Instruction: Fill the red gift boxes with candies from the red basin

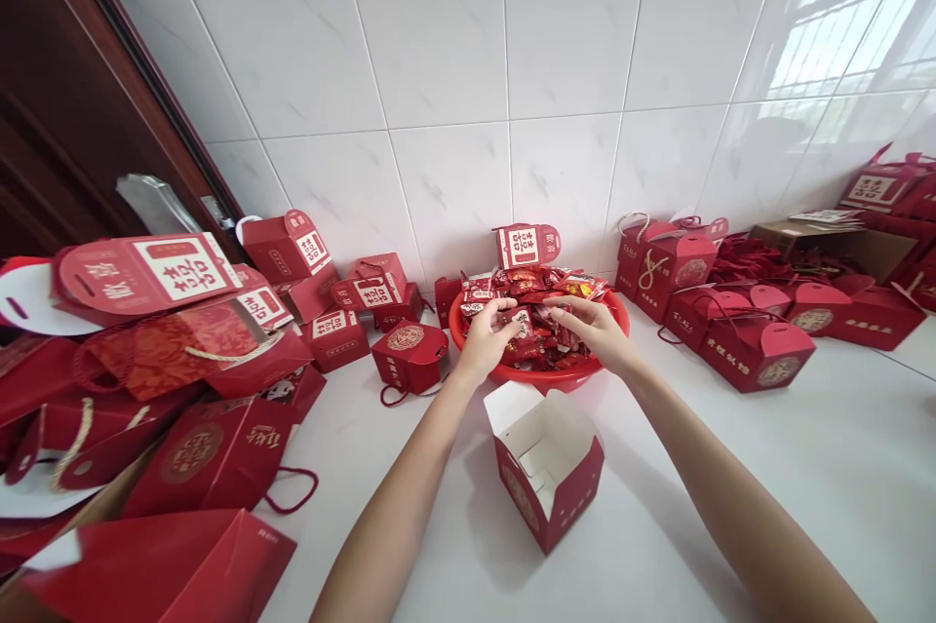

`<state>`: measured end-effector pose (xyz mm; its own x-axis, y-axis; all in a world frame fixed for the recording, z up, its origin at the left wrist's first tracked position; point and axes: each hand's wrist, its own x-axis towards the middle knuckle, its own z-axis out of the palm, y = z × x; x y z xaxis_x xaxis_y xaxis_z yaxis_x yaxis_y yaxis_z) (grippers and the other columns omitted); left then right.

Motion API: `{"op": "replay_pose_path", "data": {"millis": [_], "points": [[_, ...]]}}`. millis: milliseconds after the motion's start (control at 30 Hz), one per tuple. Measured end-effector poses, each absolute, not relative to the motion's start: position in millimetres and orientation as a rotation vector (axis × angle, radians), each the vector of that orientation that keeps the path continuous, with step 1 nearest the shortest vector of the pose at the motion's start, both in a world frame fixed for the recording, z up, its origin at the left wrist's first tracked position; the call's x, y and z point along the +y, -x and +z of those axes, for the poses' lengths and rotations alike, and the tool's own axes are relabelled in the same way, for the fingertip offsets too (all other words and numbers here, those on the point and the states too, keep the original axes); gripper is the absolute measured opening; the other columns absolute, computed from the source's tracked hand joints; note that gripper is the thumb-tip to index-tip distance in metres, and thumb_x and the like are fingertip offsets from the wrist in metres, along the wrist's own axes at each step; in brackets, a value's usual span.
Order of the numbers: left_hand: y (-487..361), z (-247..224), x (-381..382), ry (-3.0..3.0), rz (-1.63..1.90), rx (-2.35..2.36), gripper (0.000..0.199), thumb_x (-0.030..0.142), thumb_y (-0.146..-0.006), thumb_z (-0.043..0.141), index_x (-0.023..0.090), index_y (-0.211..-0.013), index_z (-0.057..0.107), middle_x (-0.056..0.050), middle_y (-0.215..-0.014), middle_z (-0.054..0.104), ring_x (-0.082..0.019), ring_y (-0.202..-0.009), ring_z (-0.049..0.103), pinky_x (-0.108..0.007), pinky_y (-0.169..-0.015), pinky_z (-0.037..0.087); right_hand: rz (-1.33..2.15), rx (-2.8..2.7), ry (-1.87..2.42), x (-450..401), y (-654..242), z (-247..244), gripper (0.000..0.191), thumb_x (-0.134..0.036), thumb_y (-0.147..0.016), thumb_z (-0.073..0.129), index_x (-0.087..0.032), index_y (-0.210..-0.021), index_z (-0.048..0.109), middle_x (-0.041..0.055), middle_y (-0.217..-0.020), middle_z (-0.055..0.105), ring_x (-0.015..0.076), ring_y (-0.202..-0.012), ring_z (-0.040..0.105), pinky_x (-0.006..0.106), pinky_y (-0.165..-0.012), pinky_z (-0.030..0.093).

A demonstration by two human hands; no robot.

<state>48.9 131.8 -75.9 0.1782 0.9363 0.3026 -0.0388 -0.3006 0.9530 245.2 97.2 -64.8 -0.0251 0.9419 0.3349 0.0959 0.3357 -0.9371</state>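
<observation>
A red plastic basin (541,377) stands near the wall, heaped with small red-wrapped candies (533,284). My left hand (483,342) reaches over its left side, thumb and fingers closed around a wrapped candy (520,319) with a pale label. From the right, my right hand (592,329) is over the pile with its fingertips pinched together; what lies between them is too small to make out. In front of the basin, between my forearms, sits an open red gift box (556,496). Its flaps are up and its white inside shows.
Red gift boxes (212,452) are piled on the left. A closed box (410,355) stands left of the basin, and another (526,245) behind it. More boxes (757,335) and a brown carton (840,248) stand on the right. The tiled wall (446,38) bounds the white tabletop (658,525).
</observation>
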Motion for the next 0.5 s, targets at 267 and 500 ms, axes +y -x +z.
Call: {"op": "replay_pose_path", "data": {"millis": [267,500], "points": [[-49.9,-68.5,124.8,-1.467,1.285,0.871,0.016,0.026,-0.072,0.070,0.019,-0.085,0.073,-0.003,-0.090,0.073,-0.017,-0.083,0.064,-0.030,-0.082,0.051,1.166,-1.463,0.905,95.6,-250.7,-61.4,0.043,-0.038,-0.072,0.074,-0.022,-0.112,0.072,0.0007,-0.081,0.074,0.0190,-0.070,0.071,0.035,-0.074,0.059],[-52.2,-64.2,122.2,-1.464,1.235,0.924,0.021,0.030,-0.076,0.066,0.020,-0.088,0.079,-0.006,-0.100,0.079,-0.025,-0.104,0.068,-0.037,-0.097,0.049,1.170,-1.502,0.948,93.9,-247.5,-59.9,0.034,-0.046,-0.066,0.085,-0.019,-0.077,0.067,-0.0012,-0.063,0.067,0.0132,-0.054,0.061,0.027,-0.054,0.052]]}}
